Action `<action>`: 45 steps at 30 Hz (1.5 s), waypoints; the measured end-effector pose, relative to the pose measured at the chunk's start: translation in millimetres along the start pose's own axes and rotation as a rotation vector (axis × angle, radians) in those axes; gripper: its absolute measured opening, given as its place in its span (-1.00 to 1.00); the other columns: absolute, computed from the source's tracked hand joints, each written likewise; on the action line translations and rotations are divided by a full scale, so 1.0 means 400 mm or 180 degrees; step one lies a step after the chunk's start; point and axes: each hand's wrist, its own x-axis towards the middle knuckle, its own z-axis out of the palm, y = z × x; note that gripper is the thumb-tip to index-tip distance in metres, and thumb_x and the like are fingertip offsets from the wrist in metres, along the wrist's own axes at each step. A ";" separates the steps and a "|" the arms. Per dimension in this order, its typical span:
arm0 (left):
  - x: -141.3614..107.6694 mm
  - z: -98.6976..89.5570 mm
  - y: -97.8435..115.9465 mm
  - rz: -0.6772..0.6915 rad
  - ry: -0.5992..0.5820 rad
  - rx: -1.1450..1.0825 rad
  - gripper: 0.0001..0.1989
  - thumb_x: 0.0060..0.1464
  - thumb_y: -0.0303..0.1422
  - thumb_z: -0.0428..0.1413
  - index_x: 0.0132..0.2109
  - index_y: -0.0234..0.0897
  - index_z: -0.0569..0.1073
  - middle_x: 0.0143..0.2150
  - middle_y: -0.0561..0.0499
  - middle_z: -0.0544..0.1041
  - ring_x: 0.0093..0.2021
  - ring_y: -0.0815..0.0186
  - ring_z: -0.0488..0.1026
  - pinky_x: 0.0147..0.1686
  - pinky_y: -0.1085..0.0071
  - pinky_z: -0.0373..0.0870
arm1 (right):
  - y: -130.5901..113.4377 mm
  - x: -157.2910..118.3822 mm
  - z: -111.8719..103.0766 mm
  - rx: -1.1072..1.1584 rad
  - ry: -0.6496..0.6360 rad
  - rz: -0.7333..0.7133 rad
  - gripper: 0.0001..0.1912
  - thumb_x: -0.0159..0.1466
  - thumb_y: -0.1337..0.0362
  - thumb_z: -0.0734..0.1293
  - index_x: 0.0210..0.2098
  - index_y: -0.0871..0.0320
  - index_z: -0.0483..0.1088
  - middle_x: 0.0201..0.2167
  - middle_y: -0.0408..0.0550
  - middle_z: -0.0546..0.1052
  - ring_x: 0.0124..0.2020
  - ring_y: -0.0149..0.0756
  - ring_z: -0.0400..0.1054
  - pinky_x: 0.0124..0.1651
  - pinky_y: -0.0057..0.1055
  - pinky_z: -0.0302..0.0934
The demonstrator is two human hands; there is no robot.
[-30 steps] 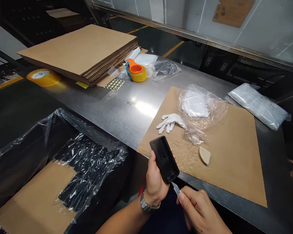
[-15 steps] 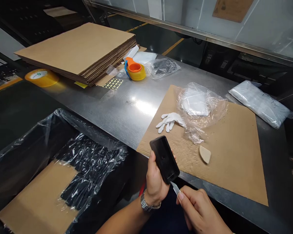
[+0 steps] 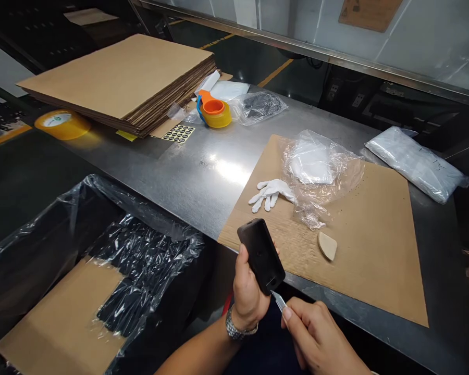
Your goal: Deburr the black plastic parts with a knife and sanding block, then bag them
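Note:
Tilted in my left hand [image 3: 248, 286] is a black plastic case [image 3: 261, 255], a long shell with its hollow side facing up; my fingers wrap round its back and the thumb lies along its left edge. My right hand [image 3: 316, 330] pinches a utility knife [image 3: 279, 300] with a silver blade. The blade's tip is at the lower end of the case, by a small slot; whether it touches I cannot tell. Beyond, on a cardboard sheet [image 3: 375, 250], lie a white glove [image 3: 271, 195], a crumpled clear bag [image 3: 316, 166] with white contents, and a small beige wedge-shaped block [image 3: 327, 246].
Flat cardboard sheets [image 3: 121, 78] are stacked on the metal table [image 3: 180, 177], near an orange tape dispenser [image 3: 214, 109] and a tape roll [image 3: 61, 125]. A wrapped white package [image 3: 416, 162] lies at right. A lined bin [image 3: 94, 200] with black bagged pieces stands at lower left.
Almost nothing differs. The case and both hands sit very slightly further left in view, with the knife tip still at the case's lower end.

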 end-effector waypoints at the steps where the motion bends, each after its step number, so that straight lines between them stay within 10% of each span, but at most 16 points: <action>1: 0.000 0.001 0.000 0.0013 0.0001 0.0004 -0.52 -0.04 -0.01 0.03 -0.32 -0.40 0.53 -0.43 -0.06 0.53 -0.45 0.36 0.43 -0.44 0.49 0.37 | 0.000 -0.001 0.001 -0.0026 0.0003 0.0004 -0.63 0.35 0.14 0.01 -0.53 0.14 0.13 -0.82 -0.32 0.17 -0.77 -0.56 0.04 -0.59 -0.54 -0.10; 28: -0.002 0.004 -0.008 0.0426 0.0152 -0.0258 -0.54 0.01 -0.02 -0.03 -0.29 -0.33 0.53 -0.41 -0.04 0.53 -0.42 0.34 0.46 -0.42 0.48 0.40 | 0.012 0.008 0.021 0.1075 -0.0200 0.0177 -0.57 0.32 -0.01 -0.01 -0.41 0.18 0.22 -0.82 -0.34 0.16 -0.79 -0.55 0.03 -0.66 -0.63 -0.08; 39: -0.005 0.001 -0.005 0.0664 0.0043 -0.0531 -0.56 0.04 -0.06 -0.06 -0.28 -0.31 0.53 -0.39 -0.05 0.53 -0.40 0.32 0.46 -0.38 0.45 0.42 | -0.009 -0.011 0.023 -0.2534 0.2196 -0.1916 -0.74 0.24 0.49 0.08 -0.20 0.37 0.35 -0.67 -0.13 0.34 -0.67 -0.41 0.20 -0.61 -0.46 -0.01; 45: -0.009 0.007 -0.005 0.1095 -0.0055 -0.0552 -0.59 0.00 -0.04 -0.02 -0.24 -0.26 0.49 -0.35 -0.01 0.49 -0.38 0.32 0.43 -0.39 0.43 0.42 | -0.015 -0.004 0.030 -0.3440 0.2342 -0.2149 -0.71 0.19 0.55 0.12 -0.23 0.44 0.43 -0.76 -0.18 0.25 -0.73 -0.46 0.14 -0.67 -0.45 -0.07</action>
